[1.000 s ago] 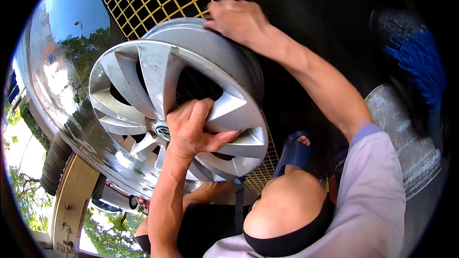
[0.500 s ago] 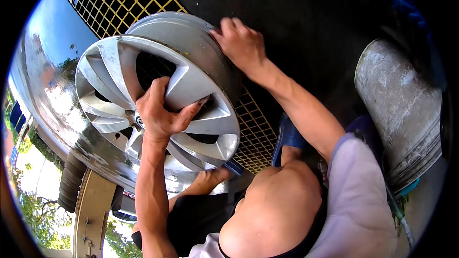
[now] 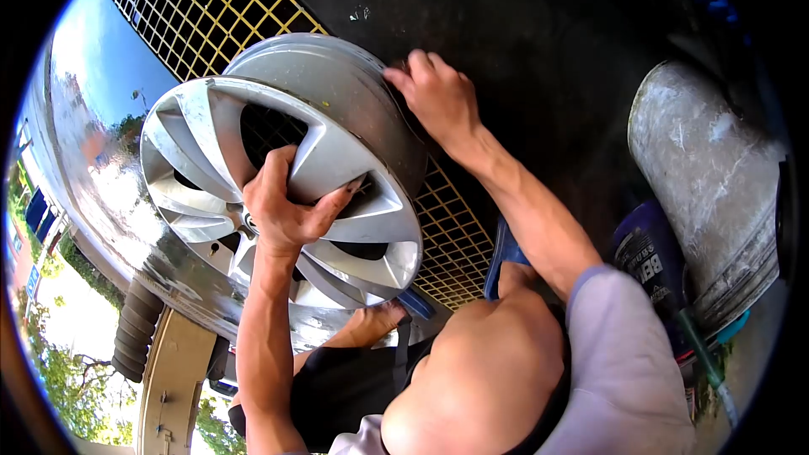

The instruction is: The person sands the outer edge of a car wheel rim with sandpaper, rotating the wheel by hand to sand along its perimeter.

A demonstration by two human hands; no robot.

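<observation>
Right now the wheel (image 3: 221,139) leans at a tilt over the yellow grate (image 3: 451,240), its spoke (image 3: 327,153) clamped between the thumb and fingers of the left hand (image 3: 282,209). The right hand (image 3: 442,103) curls by the back rim (image 3: 358,63); whether its fingers pinch anything, I cannot tell. If the left grip slipped, the wheel could roll, scuff its edge or strike the foot (image 3: 377,318) near it.

The left hand (image 3: 285,209) keeps a firm grip, its fingers (image 3: 277,165) bent forward and its thumb (image 3: 330,209) spread to the right. Behind it, the left forearm (image 3: 267,320) is almost in line with the wrist (image 3: 279,246). Ahead and rightward, the right hand (image 3: 440,103) has curled fingers; the right forearm (image 3: 533,200) slants back from it.
</observation>
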